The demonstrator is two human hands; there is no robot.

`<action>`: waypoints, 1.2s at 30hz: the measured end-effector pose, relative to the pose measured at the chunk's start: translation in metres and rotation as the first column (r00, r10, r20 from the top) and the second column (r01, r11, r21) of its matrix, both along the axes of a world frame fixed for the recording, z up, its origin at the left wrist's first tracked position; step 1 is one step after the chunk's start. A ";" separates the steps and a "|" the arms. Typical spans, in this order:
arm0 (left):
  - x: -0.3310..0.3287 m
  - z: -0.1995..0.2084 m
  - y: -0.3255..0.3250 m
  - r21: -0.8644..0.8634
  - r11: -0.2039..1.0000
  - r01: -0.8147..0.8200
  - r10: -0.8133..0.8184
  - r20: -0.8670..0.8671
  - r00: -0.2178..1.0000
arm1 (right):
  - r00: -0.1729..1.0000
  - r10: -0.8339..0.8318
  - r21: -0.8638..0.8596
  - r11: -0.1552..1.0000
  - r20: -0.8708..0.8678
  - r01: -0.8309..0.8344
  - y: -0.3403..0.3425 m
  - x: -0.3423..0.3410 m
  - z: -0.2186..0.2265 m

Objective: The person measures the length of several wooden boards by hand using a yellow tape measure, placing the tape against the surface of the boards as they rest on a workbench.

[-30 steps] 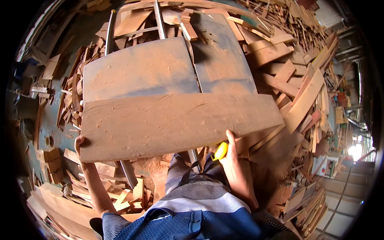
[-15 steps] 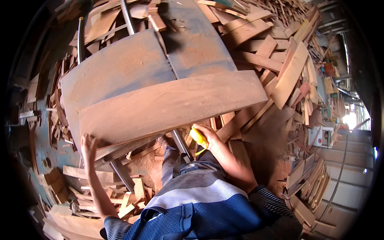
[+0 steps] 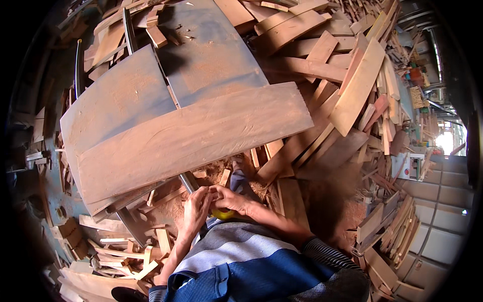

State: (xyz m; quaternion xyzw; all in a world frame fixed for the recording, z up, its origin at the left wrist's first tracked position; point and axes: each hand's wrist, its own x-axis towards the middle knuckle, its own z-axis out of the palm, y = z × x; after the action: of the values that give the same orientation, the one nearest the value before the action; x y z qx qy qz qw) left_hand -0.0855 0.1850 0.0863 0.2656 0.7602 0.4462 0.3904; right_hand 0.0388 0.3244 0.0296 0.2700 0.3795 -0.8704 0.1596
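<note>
In front of my waist my two hands meet, fingertips together. My right hand [image 3: 229, 199] is closed on a yellow tape measure [image 3: 222, 214], most of which is hidden below the hand. My left hand [image 3: 196, 207] has its fingers bent and pressed against those of the right; what they pinch, if anything, is hidden. Just beyond both hands a wide wooden board [image 3: 196, 133] lies across the near side of a metal saw table [image 3: 209, 60]. Neither hand touches the board.
Loose planks [image 3: 357, 88] are heaped to the right of the table. Offcuts [image 3: 146, 256] lie on the floor at lower left, and a stack of slats [image 3: 397, 226] stands at lower right. Metal rails [image 3: 129, 32] stick out at the table's far left. Sawdust covers the ground near my feet.
My left hand has left the board's near left corner and come in to my waist. The right hand has drawn the tape measure back and left to meet it. The view has shifted.
</note>
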 end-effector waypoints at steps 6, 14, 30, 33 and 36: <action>0.046 -0.017 0.044 -0.070 0.991 -0.110 0.130 0.460 0.878 | 0.878 0.478 0.721 0.605 0.008 -0.337 0.068 0.014 0.020; 0.064 0.015 0.125 0.045 0.999 -0.031 0.005 0.488 0.873 | 0.799 0.602 0.754 0.526 -0.002 -0.394 0.146 0.029 0.042; 0.051 0.034 0.051 0.205 0.961 -0.185 0.054 0.519 0.853 | 0.766 0.613 0.316 0.778 -0.193 -0.543 0.118 -0.004 0.077; 0.042 0.027 0.017 0.249 0.888 -0.387 0.197 0.555 0.808 | 0.768 0.627 0.299 0.764 -0.131 -0.572 0.109 -0.014 0.088; 0.008 0.031 -0.038 0.195 0.722 -0.664 0.487 0.539 0.687 | 0.783 0.621 0.480 0.677 0.035 -0.558 0.136 0.005 0.058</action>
State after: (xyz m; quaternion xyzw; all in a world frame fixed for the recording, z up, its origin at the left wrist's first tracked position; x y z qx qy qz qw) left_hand -0.0776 0.1469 0.1177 -0.0337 0.5924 0.7327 0.3333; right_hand 0.0433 0.4606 0.0880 0.1055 0.6526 -0.6702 0.3373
